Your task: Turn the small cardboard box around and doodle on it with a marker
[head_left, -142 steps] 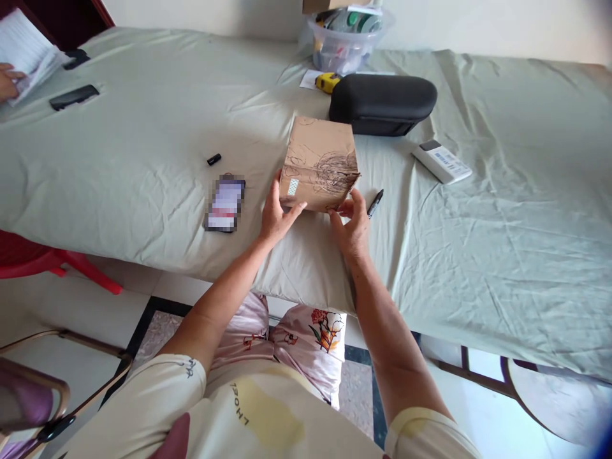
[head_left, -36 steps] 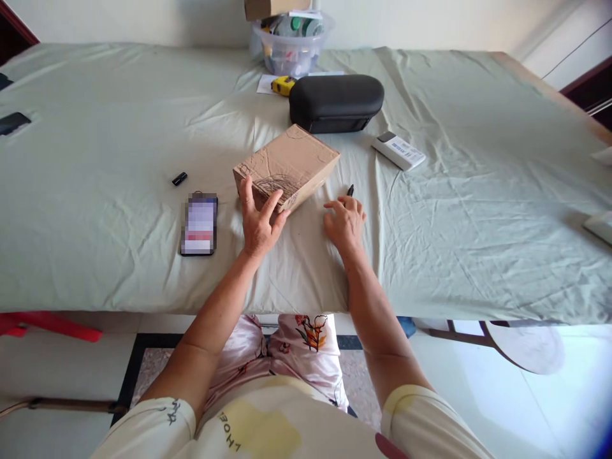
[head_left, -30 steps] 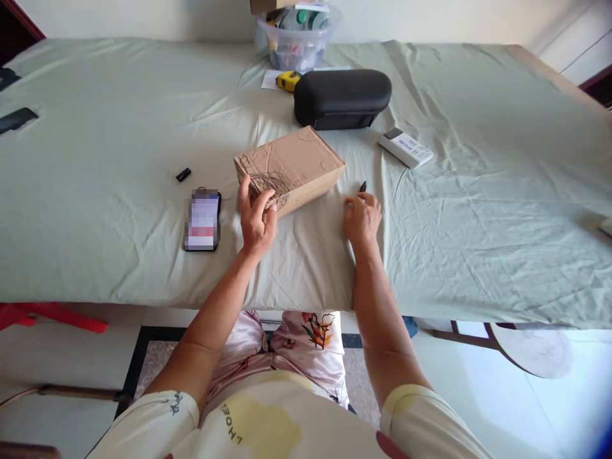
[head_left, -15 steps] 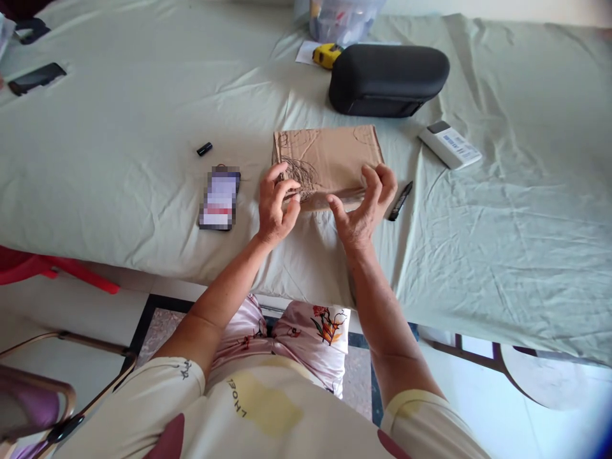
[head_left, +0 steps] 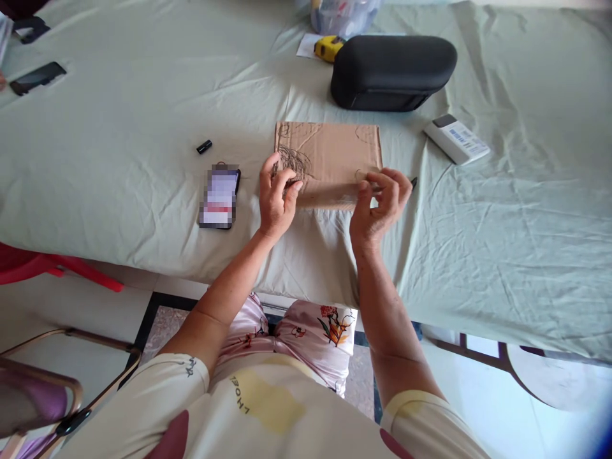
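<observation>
A brown cardboard box [head_left: 335, 150] lies on the cloth in front of me, with dark scribbled lines at its left and fainter curved marks near its corners. My left hand [head_left: 280, 197] holds its left front corner, fingers bent along the side and thumb at the front edge. At the right front corner, my right hand [head_left: 377, 204] is closed on the box with thumb and fingers drawn near each other. The tip of a black marker [head_left: 414, 183] shows just beyond the right fingers; the hand hides the rest of it.
Left of the box lie a phone [head_left: 220, 196] with a blurred screen and a black marker cap [head_left: 204, 147]. Behind it stand a black rounded case [head_left: 394, 71], a yellow tape measure [head_left: 327, 48] and a clear plastic tub [head_left: 344, 16]. A white-grey device [head_left: 458, 139] lies right.
My right hand has shifted slightly right, its spread thumb drawing in toward the fingers and covering most of the marker. The left hand stays at the box's left corner.
</observation>
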`<control>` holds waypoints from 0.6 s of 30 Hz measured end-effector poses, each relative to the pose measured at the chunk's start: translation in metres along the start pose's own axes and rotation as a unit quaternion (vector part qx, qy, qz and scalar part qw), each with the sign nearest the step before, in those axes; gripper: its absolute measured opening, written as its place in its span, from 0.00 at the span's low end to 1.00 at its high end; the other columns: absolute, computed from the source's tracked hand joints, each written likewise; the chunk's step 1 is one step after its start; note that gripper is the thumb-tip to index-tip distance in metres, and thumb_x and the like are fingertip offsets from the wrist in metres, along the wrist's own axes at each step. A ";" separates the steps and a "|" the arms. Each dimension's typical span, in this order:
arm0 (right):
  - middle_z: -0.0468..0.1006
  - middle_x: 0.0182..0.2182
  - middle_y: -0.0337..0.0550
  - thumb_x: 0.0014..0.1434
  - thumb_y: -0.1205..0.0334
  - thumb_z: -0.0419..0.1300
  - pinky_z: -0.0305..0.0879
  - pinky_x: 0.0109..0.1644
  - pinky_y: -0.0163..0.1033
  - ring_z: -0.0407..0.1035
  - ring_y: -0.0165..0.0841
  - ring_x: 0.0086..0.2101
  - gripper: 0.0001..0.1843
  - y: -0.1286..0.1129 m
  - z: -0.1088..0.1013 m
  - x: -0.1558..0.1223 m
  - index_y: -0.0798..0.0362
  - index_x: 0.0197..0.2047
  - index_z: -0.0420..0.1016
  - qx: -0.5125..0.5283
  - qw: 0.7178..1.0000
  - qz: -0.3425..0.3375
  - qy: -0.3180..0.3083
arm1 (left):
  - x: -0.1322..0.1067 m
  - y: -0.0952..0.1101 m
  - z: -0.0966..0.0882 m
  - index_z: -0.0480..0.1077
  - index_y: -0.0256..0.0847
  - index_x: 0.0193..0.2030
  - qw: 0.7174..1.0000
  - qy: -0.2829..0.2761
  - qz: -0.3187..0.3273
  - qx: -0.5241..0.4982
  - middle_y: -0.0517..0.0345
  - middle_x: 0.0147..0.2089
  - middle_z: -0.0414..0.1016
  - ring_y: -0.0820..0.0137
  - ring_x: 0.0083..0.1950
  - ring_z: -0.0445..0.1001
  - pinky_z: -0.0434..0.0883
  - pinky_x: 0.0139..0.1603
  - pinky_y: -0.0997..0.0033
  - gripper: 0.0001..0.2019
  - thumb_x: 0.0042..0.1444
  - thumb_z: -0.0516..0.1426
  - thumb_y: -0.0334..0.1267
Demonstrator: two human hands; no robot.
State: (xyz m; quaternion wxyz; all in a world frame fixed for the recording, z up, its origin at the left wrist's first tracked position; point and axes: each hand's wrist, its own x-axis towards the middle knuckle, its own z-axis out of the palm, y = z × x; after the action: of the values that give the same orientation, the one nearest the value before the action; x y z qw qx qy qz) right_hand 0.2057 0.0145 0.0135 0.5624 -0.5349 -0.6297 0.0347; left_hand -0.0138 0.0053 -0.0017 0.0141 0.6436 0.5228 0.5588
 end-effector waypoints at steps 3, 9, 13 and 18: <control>0.70 0.53 0.50 0.76 0.43 0.49 0.79 0.53 0.55 0.72 0.43 0.56 0.22 0.007 -0.002 0.002 0.47 0.55 0.77 0.038 0.998 0.037 0.030 | 0.000 -0.003 -0.001 0.74 0.45 0.57 1.000 0.014 -0.024 -0.002 0.43 0.76 0.64 0.56 0.80 0.63 0.63 0.81 0.50 0.21 0.78 0.45 0.52; 0.72 0.50 0.48 0.75 0.36 0.45 0.77 0.56 0.54 0.73 0.41 0.54 0.29 0.014 0.004 -0.003 0.48 0.56 0.75 0.063 0.996 0.049 0.034 | 0.004 -0.005 -0.012 0.62 0.46 0.75 0.993 0.015 -0.116 0.018 0.45 0.77 0.64 0.59 0.82 0.60 0.57 0.85 0.49 0.25 0.72 0.49 0.34; 0.73 0.52 0.49 0.74 0.33 0.44 0.77 0.56 0.54 0.74 0.41 0.52 0.32 0.014 0.007 -0.004 0.48 0.61 0.72 0.073 0.995 0.053 0.030 | 0.016 0.002 -0.047 0.61 0.42 0.76 0.960 -0.010 -0.227 0.162 0.37 0.82 0.54 0.44 0.86 0.47 0.52 0.84 0.33 0.33 0.64 0.60 0.34; 0.75 0.49 0.50 0.75 0.35 0.44 0.78 0.50 0.51 0.76 0.39 0.45 0.31 0.008 0.007 -0.001 0.48 0.61 0.73 0.040 0.996 0.069 0.027 | 0.029 0.002 -0.092 0.58 0.41 0.79 0.866 -0.085 -0.343 0.354 0.26 0.82 0.52 0.32 0.84 0.51 0.56 0.77 0.20 0.42 0.58 0.65 0.34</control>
State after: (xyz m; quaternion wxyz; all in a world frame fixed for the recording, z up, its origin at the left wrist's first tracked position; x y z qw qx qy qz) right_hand 0.2055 0.0213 0.0047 0.5964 -0.5546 -0.5742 0.0840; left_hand -0.0846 -0.0281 0.0543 0.0206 0.4302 0.8703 0.2389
